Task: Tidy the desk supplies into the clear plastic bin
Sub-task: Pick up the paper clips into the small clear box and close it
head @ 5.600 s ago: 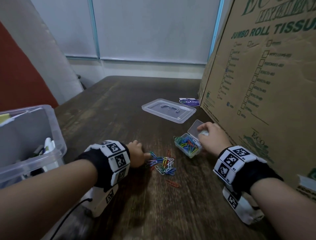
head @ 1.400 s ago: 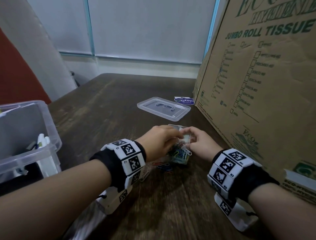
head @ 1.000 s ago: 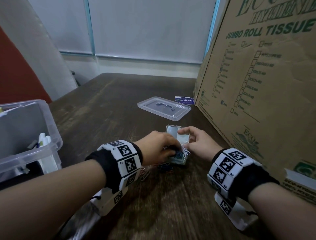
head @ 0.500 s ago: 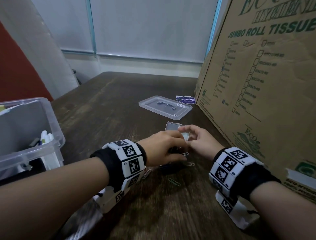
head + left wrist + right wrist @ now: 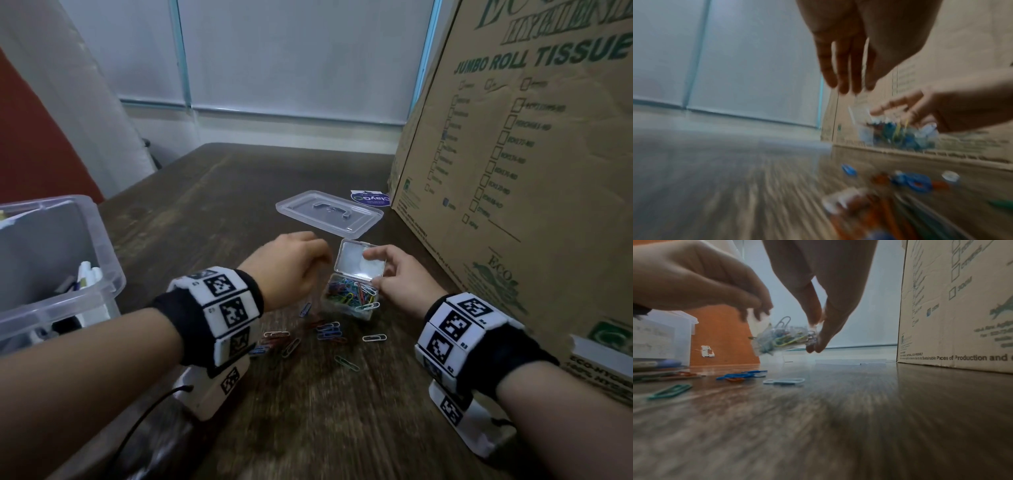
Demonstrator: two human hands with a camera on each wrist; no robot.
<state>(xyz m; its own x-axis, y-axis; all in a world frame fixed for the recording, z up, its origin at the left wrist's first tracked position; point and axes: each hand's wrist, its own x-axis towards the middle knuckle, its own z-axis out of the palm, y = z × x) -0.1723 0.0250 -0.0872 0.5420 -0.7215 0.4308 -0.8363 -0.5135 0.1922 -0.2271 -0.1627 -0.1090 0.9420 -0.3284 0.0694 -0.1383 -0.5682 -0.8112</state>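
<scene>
Head view: your right hand (image 5: 399, 279) pinches the open clip box (image 5: 352, 301) to steady it, left hand (image 5: 291, 265) loosely curled, empty, above loose paperclips (image 5: 329, 332) on the desk (image 5: 212, 205).

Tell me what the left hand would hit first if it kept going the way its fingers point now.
Probably the small open paper clip case. The left hand hovers beside it, fingers aimed at the case the right hand steadies. Depth is blurry, so it might pass just above the clips.

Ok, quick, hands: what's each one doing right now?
Left hand: open, fingers loose above the paper clip box, holding nothing.
Right hand: pinching the paper clip box, lid open.
</scene>
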